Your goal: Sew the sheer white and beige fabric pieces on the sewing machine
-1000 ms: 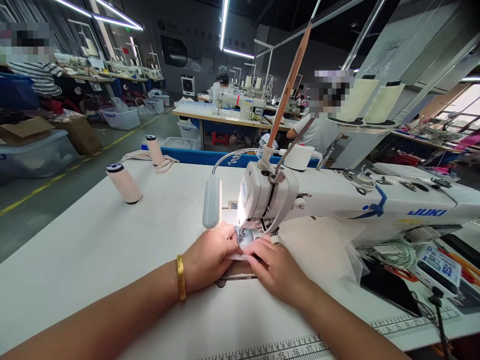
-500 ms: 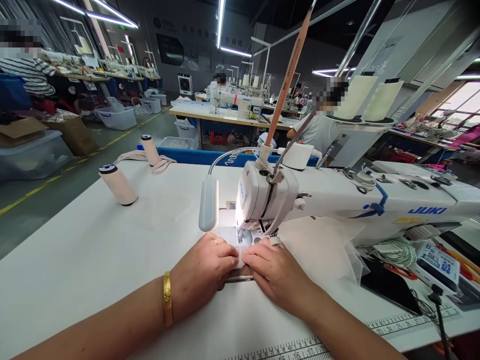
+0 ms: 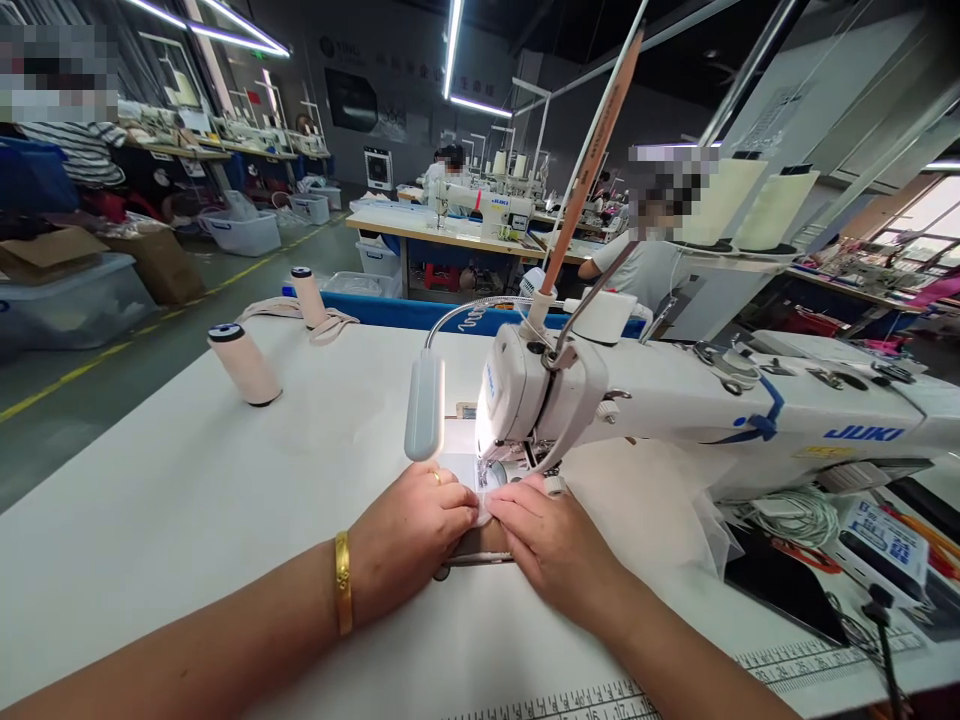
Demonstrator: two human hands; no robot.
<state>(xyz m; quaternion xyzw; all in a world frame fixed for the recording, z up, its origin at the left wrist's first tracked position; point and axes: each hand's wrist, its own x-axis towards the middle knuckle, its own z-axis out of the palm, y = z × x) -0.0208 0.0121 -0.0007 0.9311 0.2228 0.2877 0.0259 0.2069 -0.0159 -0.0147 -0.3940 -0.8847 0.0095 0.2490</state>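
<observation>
A white JUKI sewing machine (image 3: pixel 544 390) stands in front of me, its needle area lit by a small lamp (image 3: pixel 424 408). Just before the presser foot, my left hand (image 3: pixel 416 515) has its fingers closed on a small piece of thin, sheer white fabric (image 3: pixel 482 510). From the other side my right hand (image 3: pixel 559 540) pinches the same fabric, thumb and fingers together. The two hands' fingertips almost meet. Part of the fabric is hidden under the fingers. More sheer fabric (image 3: pixel 660 490) spreads under the machine arm on the right.
Two peach thread cones (image 3: pixel 247 366) stand at the back left of the white table (image 3: pixel 187 500). On the right lie a black phone (image 3: pixel 784 585), a coiled cable (image 3: pixel 795 515) and a boxed device (image 3: pixel 885 545). A ruler tape (image 3: pixel 592 700) runs along the front edge. Co-workers sit farther back.
The fabric's near end has drawn slightly closer to the presser foot, and both hands have edged forward with it. The whole view has shifted a little.
</observation>
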